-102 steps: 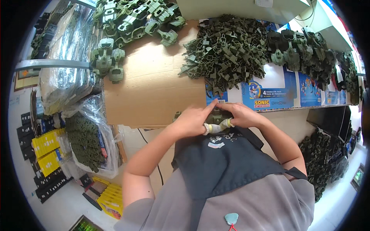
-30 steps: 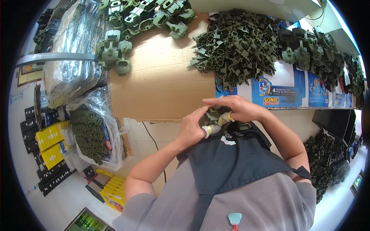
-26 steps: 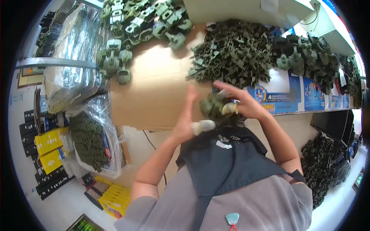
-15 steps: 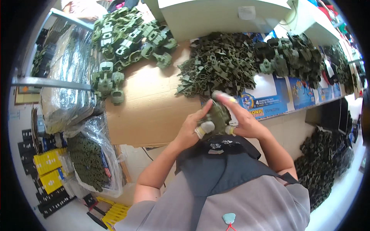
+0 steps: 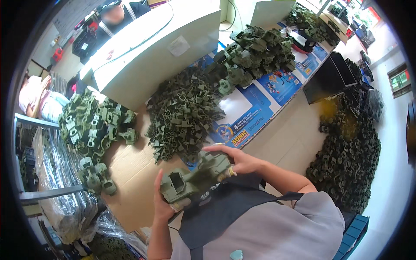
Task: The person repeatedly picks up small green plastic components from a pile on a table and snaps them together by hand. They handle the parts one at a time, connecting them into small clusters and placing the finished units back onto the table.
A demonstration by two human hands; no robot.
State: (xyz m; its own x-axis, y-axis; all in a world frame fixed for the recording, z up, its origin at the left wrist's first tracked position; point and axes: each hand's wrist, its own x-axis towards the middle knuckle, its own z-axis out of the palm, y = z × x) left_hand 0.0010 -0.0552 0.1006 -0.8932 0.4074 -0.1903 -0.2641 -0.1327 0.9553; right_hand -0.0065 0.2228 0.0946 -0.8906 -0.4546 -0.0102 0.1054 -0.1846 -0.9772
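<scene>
With one left hand (image 5: 163, 208), grips the left end of one green molded part (image 5: 197, 177), raised before one dark apron (image 5: 216, 216); with one right hand (image 5: 245, 162), grips its right end. Beyond, left to right, shows one heap of larger green parts (image 5: 93, 123), one cardboard sheet (image 5: 130, 177), one heap of small green parts (image 5: 184, 115), one more larger-part heap (image 5: 260, 50), and one dark floor heap (image 5: 346, 151), each too crowded to count.

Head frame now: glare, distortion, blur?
Head view: streaky glare on clear plastic wrapping; flat white counter top washed out. Head view, right: yellowish blur over dark green plastic pile; black fisheye rim. Head view, centre: held olive-green plastic part fairly sharp.
</scene>
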